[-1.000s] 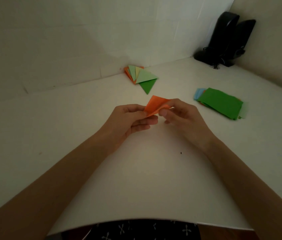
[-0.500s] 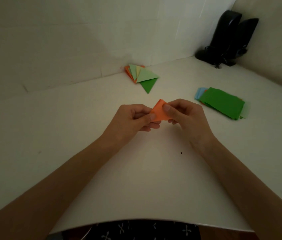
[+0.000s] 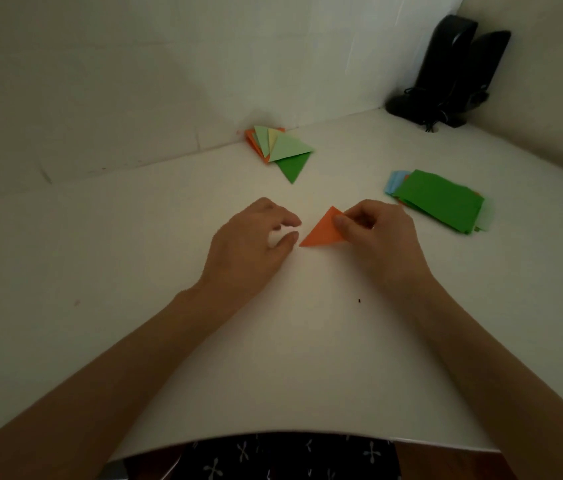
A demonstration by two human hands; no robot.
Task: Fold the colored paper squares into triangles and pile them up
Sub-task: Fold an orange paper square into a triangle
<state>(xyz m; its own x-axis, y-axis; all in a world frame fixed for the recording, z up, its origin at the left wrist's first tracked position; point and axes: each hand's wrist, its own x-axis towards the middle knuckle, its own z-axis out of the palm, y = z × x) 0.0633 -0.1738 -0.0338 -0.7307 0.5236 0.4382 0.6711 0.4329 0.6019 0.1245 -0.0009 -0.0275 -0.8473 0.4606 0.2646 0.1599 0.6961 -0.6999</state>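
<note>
Both bare forearms stretch toward the far side. The left grip [image 3: 249, 244] lies palm-down, fingers loosely curled; the right grip [image 3: 380, 233] pinches the orange triangle [image 3: 321, 233].

No text, label, brand, number or sign can be read. Only small white cross-shaped marks are seen, printed on the dark patterned fabric [image 3: 290, 460] at the bottom edge, and no letters are formed by them.

matt orange paper triangle [image 3: 321, 232], smooth white table [image 3: 134, 254]
</note>
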